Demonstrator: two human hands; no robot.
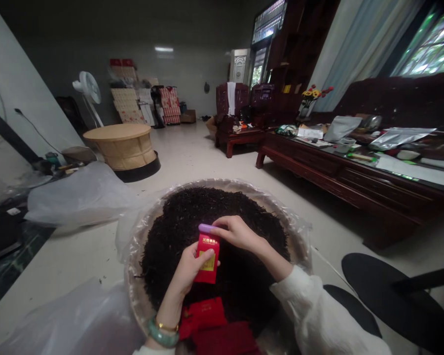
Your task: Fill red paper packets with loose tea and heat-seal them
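My left hand (188, 270) is closed round a small red packet (207, 259) with gold print, held upright over a heap of dark loose tea leaves (192, 212). My right hand (236, 231) pinches a small purple scoop (206, 228) at the packet's open top. The leaves fill a wide round basket lined with clear plastic (140, 236). More red packets (207, 315) lie at the basket's near edge, below my hands. A green bangle (163, 335) sits on my left wrist.
A long dark wooden table (355, 182) with bags and papers runs along the right. A round wooden tub (124, 145) and a standing fan (89, 91) are at the back left. Clear plastic sheets (81, 195) lie on the floor at left. A black stool (395, 296) stands at right.
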